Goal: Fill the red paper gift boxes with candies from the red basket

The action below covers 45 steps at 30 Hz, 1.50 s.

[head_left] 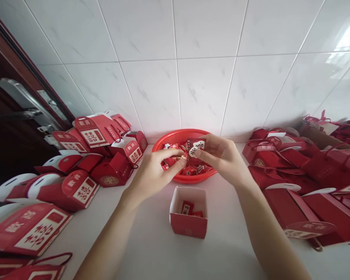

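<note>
My right hand (220,157) pinches a dark red candy packet (196,147) with white lettering, held above a red plastic basket (166,140). Beside it, my left hand (160,165) has its thumb and fingers closed over the basket's left part; a small bit of wrapper shows at the fingertips, and its kind is hard to make out. Wrapped candies (189,170) in red lie in the basket. Nearer to me stands an open-topped red box (189,229) with a white inside, holding a few small red packets (188,207).
Red gift boxes (90,132) with handles and white labels are stacked at the left. More red boxes (297,214) and bags crowd the right side. A tiled wall (205,93) rises behind the basket, and a dark door (14,132) with a metal handle is at far left.
</note>
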Each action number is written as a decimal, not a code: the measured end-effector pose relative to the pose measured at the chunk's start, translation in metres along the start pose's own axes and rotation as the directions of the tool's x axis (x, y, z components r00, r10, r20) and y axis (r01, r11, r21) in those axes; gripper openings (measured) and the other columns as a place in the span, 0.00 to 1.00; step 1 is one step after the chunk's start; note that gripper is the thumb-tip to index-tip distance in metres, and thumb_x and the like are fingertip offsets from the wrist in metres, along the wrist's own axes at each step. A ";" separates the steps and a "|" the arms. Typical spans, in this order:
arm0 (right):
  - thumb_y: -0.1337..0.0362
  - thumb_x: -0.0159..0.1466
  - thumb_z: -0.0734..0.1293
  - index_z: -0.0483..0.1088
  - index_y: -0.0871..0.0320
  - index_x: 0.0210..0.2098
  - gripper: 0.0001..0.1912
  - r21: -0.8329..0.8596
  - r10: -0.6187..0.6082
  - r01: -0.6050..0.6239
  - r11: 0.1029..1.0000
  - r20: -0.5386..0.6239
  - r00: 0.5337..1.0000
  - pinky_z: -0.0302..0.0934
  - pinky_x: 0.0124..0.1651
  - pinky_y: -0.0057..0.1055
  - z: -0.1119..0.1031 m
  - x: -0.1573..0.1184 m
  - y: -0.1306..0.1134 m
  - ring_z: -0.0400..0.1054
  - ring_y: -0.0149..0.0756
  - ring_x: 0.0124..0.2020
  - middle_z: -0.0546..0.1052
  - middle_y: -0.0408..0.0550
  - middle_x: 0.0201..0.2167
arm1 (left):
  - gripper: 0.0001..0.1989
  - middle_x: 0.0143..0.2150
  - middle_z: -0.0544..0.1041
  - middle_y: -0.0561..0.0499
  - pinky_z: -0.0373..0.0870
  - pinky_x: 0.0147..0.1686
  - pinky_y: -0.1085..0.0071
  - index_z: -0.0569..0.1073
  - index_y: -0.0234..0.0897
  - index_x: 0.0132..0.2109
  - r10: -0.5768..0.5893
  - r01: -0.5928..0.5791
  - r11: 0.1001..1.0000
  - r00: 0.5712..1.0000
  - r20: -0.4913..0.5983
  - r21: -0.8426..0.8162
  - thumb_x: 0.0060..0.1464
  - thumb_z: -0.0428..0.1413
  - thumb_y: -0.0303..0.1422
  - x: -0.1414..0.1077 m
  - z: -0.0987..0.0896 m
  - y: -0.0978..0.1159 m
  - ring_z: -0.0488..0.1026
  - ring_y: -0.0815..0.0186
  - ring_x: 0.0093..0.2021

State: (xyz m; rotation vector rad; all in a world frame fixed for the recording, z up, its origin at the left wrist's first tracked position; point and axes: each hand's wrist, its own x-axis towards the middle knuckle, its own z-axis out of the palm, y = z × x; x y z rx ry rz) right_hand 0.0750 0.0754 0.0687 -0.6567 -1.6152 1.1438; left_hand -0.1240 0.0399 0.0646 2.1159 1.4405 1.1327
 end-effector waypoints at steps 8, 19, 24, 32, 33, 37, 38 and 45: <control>0.70 0.63 0.69 0.77 0.53 0.46 0.13 -0.264 0.078 0.024 0.964 0.370 0.926 0.71 0.38 0.34 -0.008 -0.015 -0.017 0.76 0.36 0.33 0.81 0.43 0.34 | 0.15 0.49 0.84 0.51 0.73 0.55 0.69 0.82 0.40 0.48 -0.017 0.044 0.984 0.987 -0.157 0.170 0.62 0.58 0.42 -0.001 -0.021 -0.001 0.80 0.59 0.50; 0.78 0.59 0.64 0.75 0.54 0.40 0.16 -0.678 0.296 0.280 0.680 0.602 0.741 0.50 0.27 0.29 0.013 -0.027 -0.013 0.68 0.33 0.25 0.78 0.42 0.27 | 0.12 0.48 0.85 0.53 0.73 0.54 0.70 0.83 0.43 0.47 0.009 0.005 0.981 0.998 -0.068 0.194 0.62 0.58 0.40 -0.005 -0.021 0.003 0.80 0.61 0.48; 0.79 0.59 0.63 0.72 0.54 0.34 0.14 -0.760 0.239 0.321 0.565 0.523 0.818 0.45 0.25 0.31 0.015 -0.029 -0.013 0.65 0.33 0.23 0.78 0.45 0.28 | 0.13 0.49 0.85 0.52 0.73 0.56 0.67 0.83 0.43 0.48 0.010 0.000 0.983 0.999 -0.051 0.183 0.62 0.58 0.40 -0.006 -0.022 0.005 0.81 0.59 0.48; 0.62 0.66 0.67 0.71 0.53 0.33 0.05 -0.711 0.058 0.135 0.690 0.239 0.969 0.49 0.26 0.30 -0.005 -0.022 -0.018 0.65 0.34 0.23 0.76 0.44 0.25 | 0.15 0.55 0.82 0.54 0.73 0.58 0.68 0.79 0.47 0.56 0.083 -0.087 0.994 0.994 0.070 0.059 0.64 0.58 0.38 -0.009 -0.021 0.005 0.78 0.59 0.57; 0.61 0.67 0.67 0.71 0.53 0.33 0.06 -0.706 0.058 0.114 0.699 0.214 0.975 0.49 0.26 0.30 -0.006 -0.021 -0.018 0.65 0.33 0.23 0.76 0.43 0.25 | 0.17 0.58 0.80 0.54 0.71 0.60 0.68 0.77 0.49 0.59 0.092 -0.096 0.994 0.993 0.075 0.060 0.64 0.58 0.38 -0.009 -0.020 0.004 0.76 0.59 0.59; 0.58 0.68 0.66 0.70 0.54 0.31 0.10 -0.672 0.087 0.045 0.740 0.161 0.983 0.51 0.26 0.31 -0.003 -0.019 -0.018 0.64 0.33 0.23 0.75 0.42 0.24 | 0.25 0.65 0.74 0.55 0.69 0.63 0.66 0.68 0.55 0.67 0.089 -0.097 0.993 0.990 0.110 0.070 0.64 0.58 0.38 -0.009 -0.017 0.000 0.72 0.59 0.64; 0.57 0.68 0.66 0.70 0.54 0.31 0.11 -0.663 0.085 0.035 0.748 0.147 0.985 0.52 0.26 0.31 -0.003 -0.019 -0.017 0.64 0.33 0.23 0.75 0.42 0.24 | 0.26 0.65 0.74 0.55 0.69 0.63 0.65 0.67 0.55 0.68 0.083 -0.092 0.993 0.990 0.118 0.070 0.64 0.58 0.39 -0.009 -0.016 0.000 0.72 0.58 0.64; 0.57 0.67 0.67 0.71 0.54 0.33 0.08 -0.661 0.072 0.019 0.750 0.110 0.991 0.53 0.25 0.30 -0.005 -0.014 -0.011 0.62 0.31 0.23 0.74 0.41 0.24 | 0.27 0.68 0.71 0.57 0.70 0.63 0.66 0.65 0.58 0.68 0.114 -0.119 0.993 0.981 0.159 0.023 0.65 0.58 0.40 -0.013 -0.016 0.005 0.72 0.59 0.64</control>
